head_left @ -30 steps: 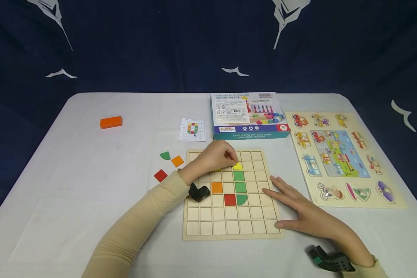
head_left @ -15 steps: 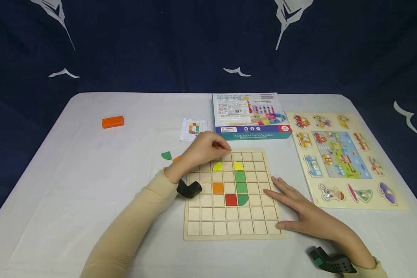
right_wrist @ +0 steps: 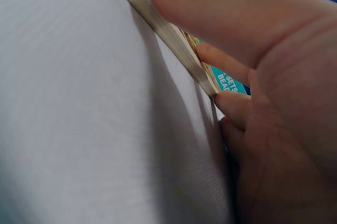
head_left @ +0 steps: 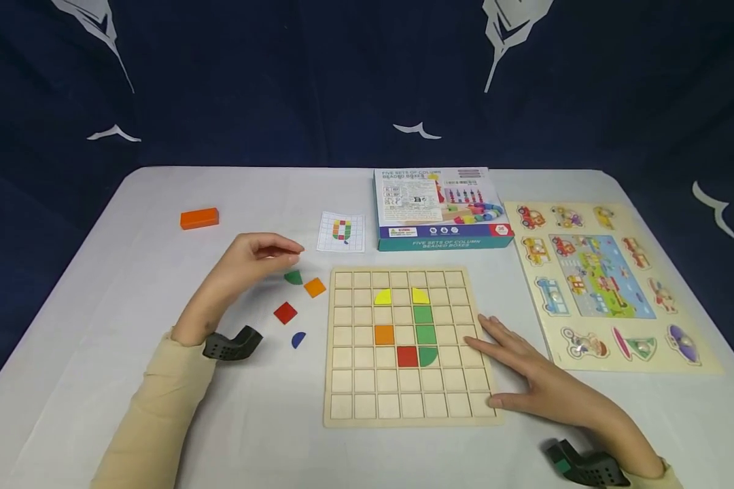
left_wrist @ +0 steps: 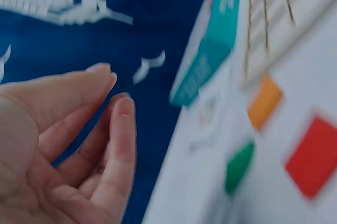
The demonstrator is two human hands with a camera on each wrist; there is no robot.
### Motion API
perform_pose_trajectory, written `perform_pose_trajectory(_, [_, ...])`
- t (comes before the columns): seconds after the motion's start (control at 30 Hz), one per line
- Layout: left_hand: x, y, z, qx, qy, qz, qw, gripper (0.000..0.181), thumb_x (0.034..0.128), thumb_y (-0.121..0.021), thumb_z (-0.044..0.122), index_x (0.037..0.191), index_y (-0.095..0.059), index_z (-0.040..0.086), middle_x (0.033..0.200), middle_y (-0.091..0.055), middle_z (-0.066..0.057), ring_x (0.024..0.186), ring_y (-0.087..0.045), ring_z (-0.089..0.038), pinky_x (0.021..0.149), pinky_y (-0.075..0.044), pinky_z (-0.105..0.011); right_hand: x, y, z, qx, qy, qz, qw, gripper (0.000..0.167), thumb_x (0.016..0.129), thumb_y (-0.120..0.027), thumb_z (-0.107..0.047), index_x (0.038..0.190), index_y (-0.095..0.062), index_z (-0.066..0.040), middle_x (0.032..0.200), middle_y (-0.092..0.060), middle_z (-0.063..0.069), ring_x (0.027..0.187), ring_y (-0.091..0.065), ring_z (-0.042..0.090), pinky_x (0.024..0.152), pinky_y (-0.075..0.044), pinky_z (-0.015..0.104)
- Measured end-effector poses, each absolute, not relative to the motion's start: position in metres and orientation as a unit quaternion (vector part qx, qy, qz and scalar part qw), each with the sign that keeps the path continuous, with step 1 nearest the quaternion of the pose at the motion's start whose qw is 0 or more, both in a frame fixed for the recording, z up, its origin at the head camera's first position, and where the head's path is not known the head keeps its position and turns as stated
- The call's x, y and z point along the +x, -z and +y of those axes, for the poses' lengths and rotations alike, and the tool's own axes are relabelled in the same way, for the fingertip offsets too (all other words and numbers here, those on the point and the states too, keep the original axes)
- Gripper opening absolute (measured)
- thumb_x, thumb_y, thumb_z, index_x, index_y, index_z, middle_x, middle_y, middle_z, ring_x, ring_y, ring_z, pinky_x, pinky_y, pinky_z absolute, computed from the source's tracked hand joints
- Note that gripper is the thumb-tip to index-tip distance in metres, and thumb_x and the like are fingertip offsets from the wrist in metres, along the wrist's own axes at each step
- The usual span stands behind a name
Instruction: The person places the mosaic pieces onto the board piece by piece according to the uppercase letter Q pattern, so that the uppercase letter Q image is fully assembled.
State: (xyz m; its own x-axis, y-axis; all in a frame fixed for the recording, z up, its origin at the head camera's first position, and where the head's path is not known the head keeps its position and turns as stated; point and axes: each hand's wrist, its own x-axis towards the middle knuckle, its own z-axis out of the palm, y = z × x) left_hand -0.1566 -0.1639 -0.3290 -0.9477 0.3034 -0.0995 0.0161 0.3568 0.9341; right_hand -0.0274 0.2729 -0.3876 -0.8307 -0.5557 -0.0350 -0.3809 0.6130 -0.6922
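The left hand [head_left: 247, 259] has swung away from the pale wooden grid board [head_left: 411, 407], where it was over the top rows half a second ago, to the loose pieces on the board's left, while the pieces on the board lie as they did. The grid now shows unblocked: two yellow quarter-circle pieces [head_left: 421, 296] near the top, two green square tiles [head_left: 425, 334], a green quarter-circle below them, an orange square tile [head_left: 384, 335] and a red square tile [head_left: 407, 356], so the work seems only partly filled in. The left hand's thumb and fingertips stand a narrow gap apart with nothing visible between them. Near it lie a loose green quarter-circle [head_left: 293, 278], an orange square [head_left: 315, 288], a red square [head_left: 285, 313] and a blue rounded piece [head_left: 298, 339], which the arm no longer covers. The right hand [head_left: 538, 373], fingers spread, touches the board's right edge. Farther out on the white-covered worktop [head_left: 251, 435] is a small printed pattern card [head_left: 341, 232], its print too small to read surely. The left wrist view blurs the loose pieces; the right one cuts off most of the board.
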Motion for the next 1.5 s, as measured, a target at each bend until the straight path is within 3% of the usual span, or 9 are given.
perform_pose_trajectory(0.2, [-0.156, 0.362, -0.189, 0.071, -0.534, 0.827, 0.158, 0.032, 0.0862, -0.069, 0.014, 0.114, -0.064, -0.001, 0.105, -0.064, -0.012, 0.088, -0.058, -0.022, 0.077, -0.048, -0.025, -0.019, 0.389, 0.273, -0.269, 0.356, 0.887, 0.123, 0.077, 0.077, -0.072, -0.040, 0.144, -0.037, -0.023, 0.154, -0.012, 0.005, 0.139, -0.003, 0.014, 0.097, -0.007, 0.006])
perform_pose_trajectory(0.4, [-0.157, 0.379, -0.189, 0.063, -0.501, 0.853, 0.130, 0.029, 0.0838, -0.071, 0.014, 0.110, -0.067, 0.002, 0.092, -0.064, -0.009, 0.083, -0.055, -0.022, 0.070, -0.046, -0.022, -0.019, 0.390, 0.272, -0.277, 0.352, 0.887, 0.113, 0.078, 0.077, -0.073, -0.039, 0.144, -0.038, -0.022, 0.154, -0.013, 0.006, 0.139, -0.004, 0.015, 0.098, -0.008, 0.006])
perform_pose_trajectory(1.0, [-0.162, 0.387, -0.168, 0.106, -0.408, 0.905, 0.045, 0.024, 0.0773, -0.077, 0.014, 0.099, -0.072, 0.004, 0.093, -0.061, -0.006, 0.079, -0.048, -0.022, 0.070, -0.040, -0.032, -0.026, 0.385, 0.273, -0.279, 0.344, 0.889, 0.114, 0.078, 0.077, -0.073, -0.040, 0.145, -0.037, -0.022, 0.154, -0.012, 0.006, 0.140, -0.004, 0.016, 0.098, -0.007, 0.006])
perform_pose_trajectory(1.5, [-0.159, 0.385, -0.166, 0.109, -0.411, 0.905, 0.026, 0.019, 0.0796, -0.075, 0.011, 0.097, -0.070, 0.006, 0.089, -0.061, -0.006, 0.080, -0.049, -0.021, 0.067, -0.041, -0.032, -0.028, 0.385, 0.272, -0.272, 0.346, 0.890, 0.119, 0.079, 0.077, -0.073, -0.040, 0.145, -0.037, -0.023, 0.154, -0.013, 0.005, 0.140, -0.004, 0.017, 0.097, -0.007, 0.006])
